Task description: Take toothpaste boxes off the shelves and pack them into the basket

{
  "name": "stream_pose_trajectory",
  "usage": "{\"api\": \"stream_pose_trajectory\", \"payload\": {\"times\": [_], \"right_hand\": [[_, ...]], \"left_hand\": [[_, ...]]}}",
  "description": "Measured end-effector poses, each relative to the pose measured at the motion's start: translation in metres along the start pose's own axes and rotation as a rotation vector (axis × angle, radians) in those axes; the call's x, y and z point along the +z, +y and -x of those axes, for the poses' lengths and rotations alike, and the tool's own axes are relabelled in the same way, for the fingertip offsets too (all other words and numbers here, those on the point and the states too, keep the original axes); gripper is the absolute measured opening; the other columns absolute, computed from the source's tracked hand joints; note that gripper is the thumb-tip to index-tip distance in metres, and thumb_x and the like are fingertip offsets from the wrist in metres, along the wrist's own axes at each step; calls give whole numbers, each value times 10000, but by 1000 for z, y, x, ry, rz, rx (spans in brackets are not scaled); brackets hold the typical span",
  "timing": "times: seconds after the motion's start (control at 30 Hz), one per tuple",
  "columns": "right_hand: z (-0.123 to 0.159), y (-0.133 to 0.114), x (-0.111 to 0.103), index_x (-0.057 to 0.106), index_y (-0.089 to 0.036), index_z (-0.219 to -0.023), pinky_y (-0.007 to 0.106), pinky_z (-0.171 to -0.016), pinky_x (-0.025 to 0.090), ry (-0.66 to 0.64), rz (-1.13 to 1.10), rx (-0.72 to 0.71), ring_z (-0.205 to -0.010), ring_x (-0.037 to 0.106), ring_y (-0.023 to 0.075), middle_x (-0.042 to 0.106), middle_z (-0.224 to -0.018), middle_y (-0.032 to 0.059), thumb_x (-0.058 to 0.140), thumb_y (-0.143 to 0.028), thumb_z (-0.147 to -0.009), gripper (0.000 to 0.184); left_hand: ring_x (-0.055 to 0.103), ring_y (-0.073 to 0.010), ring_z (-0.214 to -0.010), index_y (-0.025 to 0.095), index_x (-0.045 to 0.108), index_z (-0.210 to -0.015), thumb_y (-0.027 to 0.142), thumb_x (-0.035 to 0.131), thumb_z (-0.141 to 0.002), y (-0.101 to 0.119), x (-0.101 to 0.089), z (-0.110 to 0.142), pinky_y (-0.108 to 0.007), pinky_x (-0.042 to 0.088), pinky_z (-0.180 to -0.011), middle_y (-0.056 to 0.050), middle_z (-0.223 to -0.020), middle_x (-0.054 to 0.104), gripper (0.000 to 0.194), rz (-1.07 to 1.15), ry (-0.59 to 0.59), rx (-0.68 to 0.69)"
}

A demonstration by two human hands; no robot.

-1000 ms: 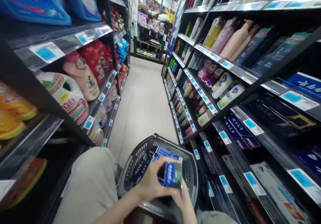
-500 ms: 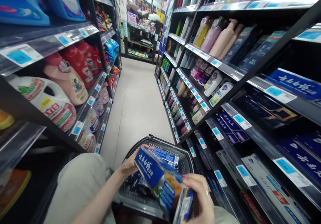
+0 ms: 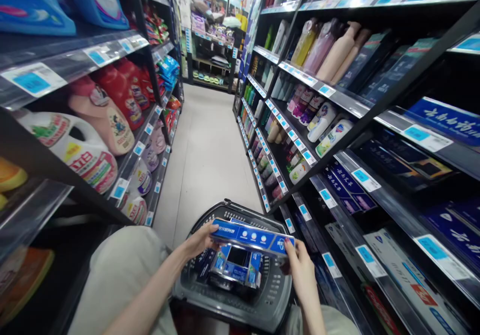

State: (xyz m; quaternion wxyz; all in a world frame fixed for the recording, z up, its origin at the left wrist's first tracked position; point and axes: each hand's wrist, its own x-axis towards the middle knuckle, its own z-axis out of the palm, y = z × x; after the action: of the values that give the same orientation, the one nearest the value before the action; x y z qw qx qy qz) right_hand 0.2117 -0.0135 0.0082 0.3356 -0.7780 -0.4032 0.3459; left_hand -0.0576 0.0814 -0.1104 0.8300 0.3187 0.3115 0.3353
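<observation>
A long blue toothpaste box (image 3: 252,236) is held level over a dark grey shopping basket (image 3: 232,305). My left hand (image 3: 198,240) grips its left end and my right hand (image 3: 300,267) grips its right end, fingers closed on it. Inside the basket lie more blue boxes (image 3: 236,267), directly under the held one. The basket rests at my lap, between my knees.
I am crouched in a narrow shop aisle. Detergent jugs (image 3: 75,150) fill the left shelves; shampoo bottles (image 3: 326,50) and blue toothpaste boxes (image 3: 348,185) fill the right shelves, close by my right hand. The pale floor (image 3: 210,160) runs ahead to further shelving.
The box was tilted steeply toward me half a second ago; it now lies flat across the basket, lower and farther from me. Both hands have kept hold of it.
</observation>
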Motion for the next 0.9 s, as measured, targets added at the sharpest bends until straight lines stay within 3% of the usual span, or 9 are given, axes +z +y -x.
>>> {"api": "stream_pose_trajectory", "payload": {"times": [0.1,0.17,0.27,0.37,0.47,0.57,0.7,0.9], "right_hand": [[-19,35,1,565,-181,-964,332,-621,486,-118,-40,54,-691,623,238,650,-765,56,486,-701,-724,578],[-29,59,2,557,-180,-986,322,-686,483,-213,-127,8,-806,626,243,660,-850,63,557,-639,-716,533],[-44,97,3,524,-195,-986,304,-750,463,-375,-159,-122,-862,604,216,649,-905,41,672,-453,-682,425],[-57,135,11,475,-215,-908,256,-672,443,-474,-33,-205,-764,571,165,605,-816,-19,685,-242,-602,372],[-67,163,28,425,-227,-868,227,-600,397,-449,203,-248,-622,513,127,518,-656,-80,620,-135,-561,375],[-73,183,48,425,-218,-878,231,-613,387,-387,424,-275,-659,546,142,543,-699,-50,576,-92,-567,369],[-78,206,73,447,-185,-973,255,-706,425,-384,658,-210,-912,614,208,602,-1014,76,570,-67,-607,405],[-81,228,94,452,-160,-1085,278,-826,444,-450,712,-156,-1031,609,236,572,-1143,121,561,-23,-658,461]], "left_hand": [[615,-178,-635,162,538,-983,516,691,-667,-2,-1,-6,-289,512,-547,-40,-758,636,499,-92,95,-53],[620,-181,-702,177,537,-933,464,715,-656,-4,-3,-9,-296,516,-594,-30,-804,621,437,-148,110,-50],[605,-181,-818,207,523,-948,309,753,-598,-9,-9,-14,-285,497,-655,-12,-911,605,431,-254,80,-69],[578,-175,-832,206,499,-935,178,754,-493,-24,-17,-21,-268,455,-697,14,-882,615,511,-492,18,-71],[555,-181,-881,204,502,-917,129,718,-470,-49,-27,-29,-271,434,-773,16,-914,600,502,-950,41,25],[549,-200,-933,210,517,-917,130,682,-513,-75,-36,-35,-280,422,-825,-9,-983,564,443,-1358,96,44],[571,-227,-931,212,493,-932,134,639,-571,-104,-43,-44,-291,436,-795,-44,-1021,543,397,-1479,109,-70],[587,-246,-1010,212,445,-1031,146,649,-624,-133,-57,-55,-295,445,-828,-79,-1118,536,460,-1552,85,-215]]}}
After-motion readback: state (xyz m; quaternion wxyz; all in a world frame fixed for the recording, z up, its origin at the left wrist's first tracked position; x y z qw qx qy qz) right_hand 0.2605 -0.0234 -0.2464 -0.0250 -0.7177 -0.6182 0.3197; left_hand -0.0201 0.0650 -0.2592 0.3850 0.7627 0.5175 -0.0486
